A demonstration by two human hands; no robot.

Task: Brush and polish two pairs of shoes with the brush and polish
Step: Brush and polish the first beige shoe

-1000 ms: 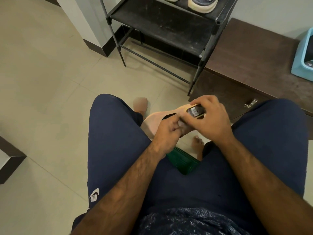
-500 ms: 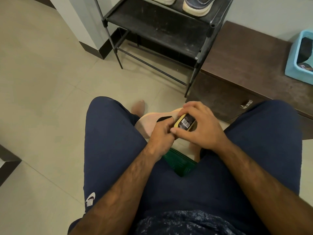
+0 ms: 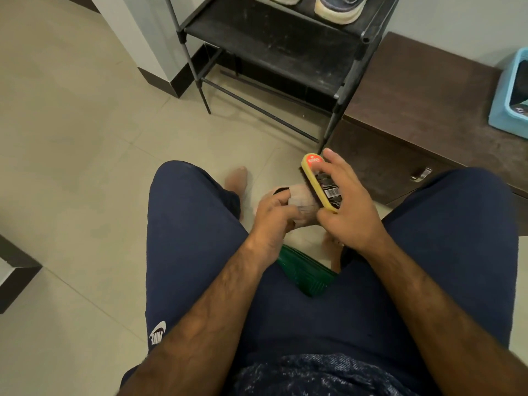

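Note:
I sit with my knees apart, looking down. My left hand (image 3: 275, 214) grips a pale beige shoe (image 3: 303, 202) between my legs; most of the shoe is hidden by both hands. My right hand (image 3: 347, 208) holds a yellow shoe brush (image 3: 318, 181) with a red and black label, thumb at its near end and fingers over its top. The brush lies along the shoe's right side, its far end pointing away from me. No polish tin is visible.
A black metal shoe rack (image 3: 281, 44) stands ahead with a dark sneaker (image 3: 340, 7) on its upper shelf. A dark brown low cabinet (image 3: 423, 110) is at the right, bearing a light blue tray (image 3: 511, 95). A green stool (image 3: 307, 277) shows under me. Tiled floor spreads left.
The right hand has turned the brush from end-on to lengthwise and moved it forward along the shoe. The left hand keeps its hold; the shoe has rotated.

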